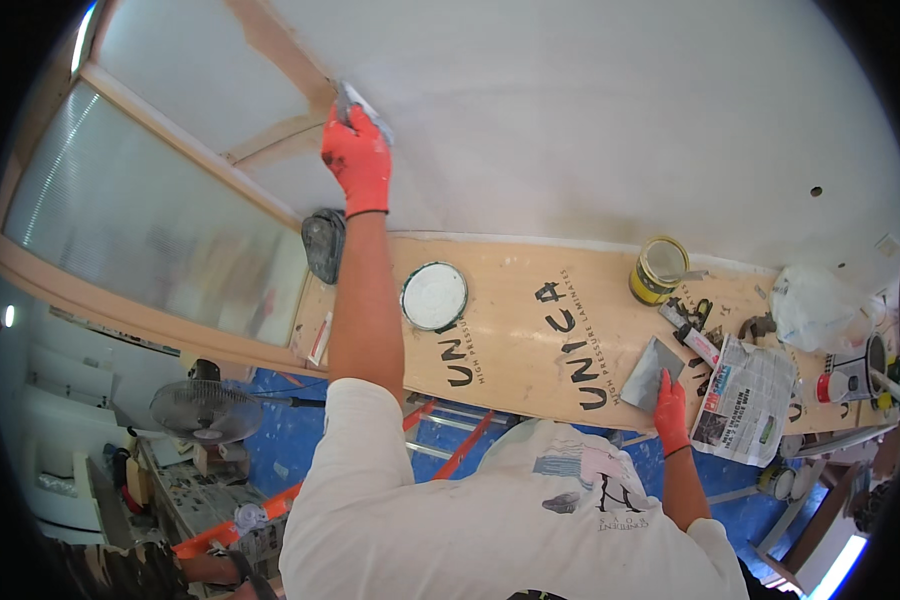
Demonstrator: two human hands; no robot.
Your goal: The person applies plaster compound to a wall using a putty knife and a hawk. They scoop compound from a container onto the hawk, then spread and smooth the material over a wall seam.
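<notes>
My left hand [357, 160], in a red glove, is raised to the white wall [590, 130]. Its fingers close around a putty knife [368, 112], whose blade lies against the wall beside a brownish seam [288, 132]. Lower right, my right hand [673, 412], also gloved in red, grips a flat grey metal plate [652, 370] by its near edge, above the wooden board [515, 345]. A round tub of white paste [435, 296] sits on the board between my arms. Farther right stands a yellow tin [658, 270] with its top off.
Right on the board lie a newspaper [748, 400], a cartridge tube [692, 337] and a clear plastic bag [820, 310]. A dark bag [323, 245] sits near my left forearm. Lower left are a fan [207, 408], an orange ladder [235, 522] and another person's arm [210, 570].
</notes>
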